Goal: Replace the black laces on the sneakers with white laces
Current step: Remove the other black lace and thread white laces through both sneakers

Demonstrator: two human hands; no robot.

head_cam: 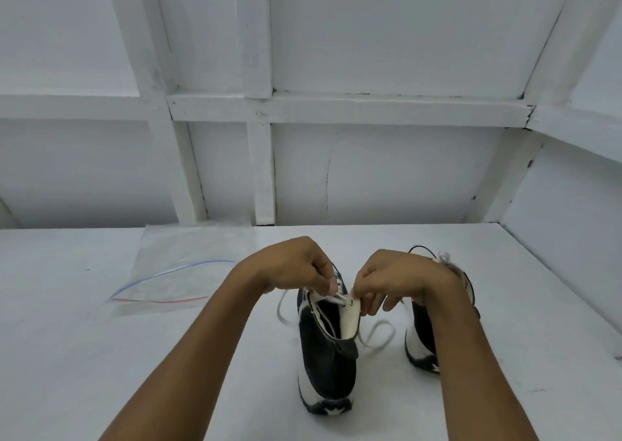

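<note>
A black-and-white high-top sneaker (pixel 326 363) stands on the white table (pixel 101 356), heel toward me. A white lace (pixel 377 334) runs through its top eyelets, and loose loops hang on both sides. My left hand (pixel 296 265) pinches the lace at the left top edge of the collar. My right hand (pixel 393 282) pinches the lace and the collar flap by the right top eyelet. A second black-and-white sneaker (pixel 424 343) stands to the right, partly hidden behind my right forearm, with white lace at its top. No black lace is visible.
A clear zip bag (pixel 175 272) with blue and red seal lines lies flat on the table at the left. A white panelled wall (pixel 370 171) rises behind the table and along its right side.
</note>
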